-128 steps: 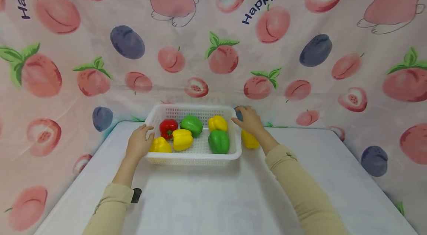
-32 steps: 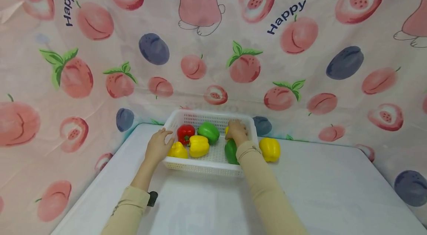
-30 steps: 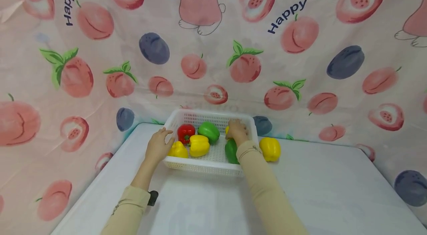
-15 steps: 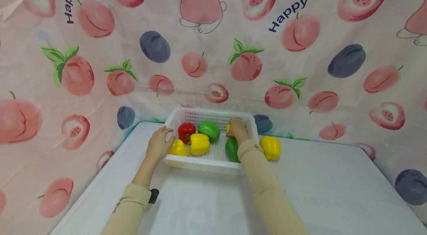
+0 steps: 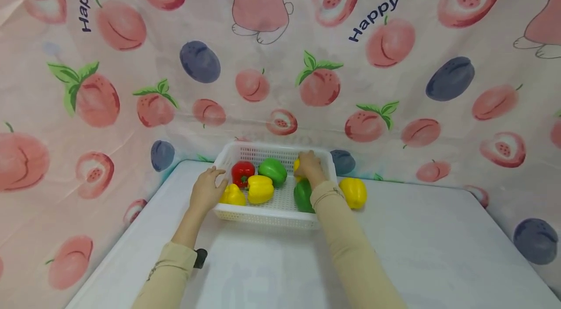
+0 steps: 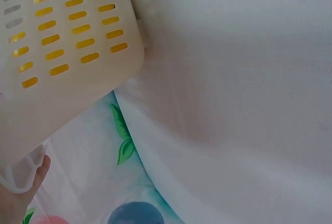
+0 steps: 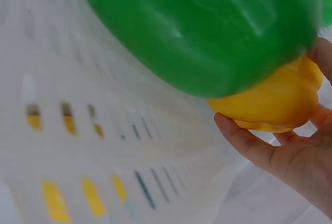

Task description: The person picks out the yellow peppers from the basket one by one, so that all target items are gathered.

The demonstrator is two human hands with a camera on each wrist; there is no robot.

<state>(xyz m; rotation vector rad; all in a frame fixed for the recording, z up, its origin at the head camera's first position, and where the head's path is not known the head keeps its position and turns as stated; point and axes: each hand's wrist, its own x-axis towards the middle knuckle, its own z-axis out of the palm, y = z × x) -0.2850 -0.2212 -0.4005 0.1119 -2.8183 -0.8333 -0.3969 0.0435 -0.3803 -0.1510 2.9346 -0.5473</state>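
A white perforated plastic basket (image 5: 280, 214) stands at the back of the table. My left hand (image 5: 206, 191) holds its left rim; in the left wrist view that hand (image 6: 19, 198) shows only partly, at the rim's lower left. At the right end inside the basket, my right hand (image 5: 310, 167) grips a yellow bell pepper (image 5: 296, 166), mostly hidden in the head view. The right wrist view shows my fingers around this yellow pepper (image 7: 275, 102). Just in front of it lies a green bell pepper (image 5: 302, 196), partly covered by my right sleeve.
Toward the basket's left lie a red bell pepper (image 5: 243, 174), another green one (image 5: 272, 171) and two yellow ones, one in the middle (image 5: 260, 189) and one by the left hand (image 5: 233, 195). Outside, right of the basket, another yellow pepper (image 5: 353, 193) sits on the white table (image 5: 420, 241). A fruit-print cloth (image 5: 263, 80) hangs behind.
My right hand has gone from above the right rim into the basket and taken hold of the yellow pepper there, which now shows slightly more beside the hand. My left hand stays on the left rim.
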